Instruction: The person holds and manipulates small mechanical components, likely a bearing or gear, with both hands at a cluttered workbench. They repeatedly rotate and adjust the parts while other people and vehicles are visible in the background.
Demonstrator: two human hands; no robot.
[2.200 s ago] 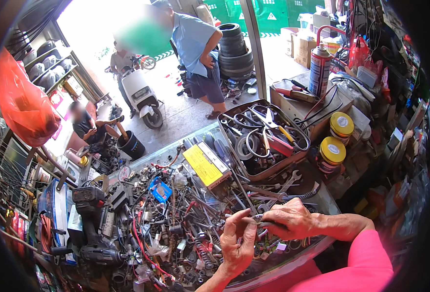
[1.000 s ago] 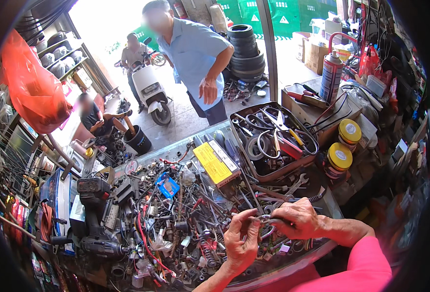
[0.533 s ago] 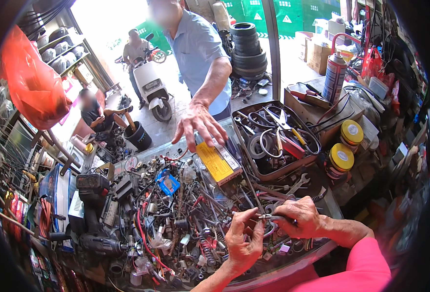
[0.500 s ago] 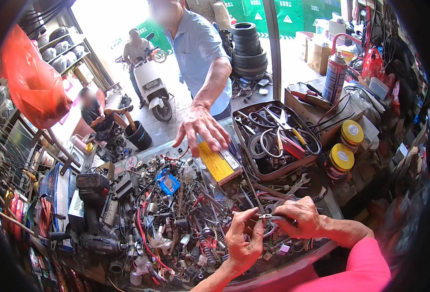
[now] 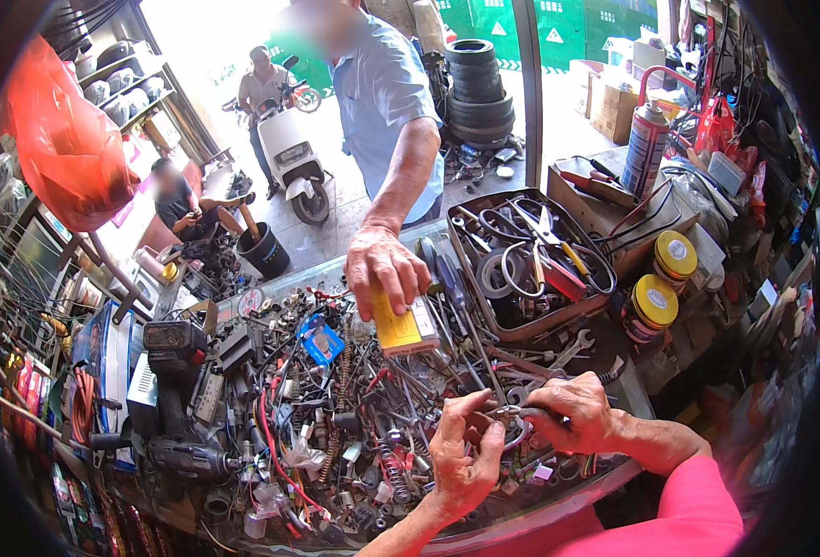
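In front of me, above the cluttered bench, my right hand (image 5: 575, 408) is closed round a slim silver-tipped piece (image 5: 510, 410); the fingers cover most of it, so its kind cannot be told. My left hand (image 5: 464, 450) is at the tip of that piece, fingers curled and thumb near the forefinger; whatever is between them is too small to make out. Across the bench, another person's hand (image 5: 387, 269) grips a small yellow and white box (image 5: 399, 325) from above, over the loose parts.
Loose parts, springs and wires (image 5: 335, 427) cover the bench. A tool tray (image 5: 521, 330) with scissors stands at the right, beside two yellow-lidded jars (image 5: 655, 299) and a spray can (image 5: 644, 148). A cordless impact wrench (image 5: 182, 399) lies left. An orange bag (image 5: 66, 139) hangs there.
The other person's hand has drawn the yellow box slightly left and tilted it, with fingers now wrapped closer around it. My hands stay nearly in place.
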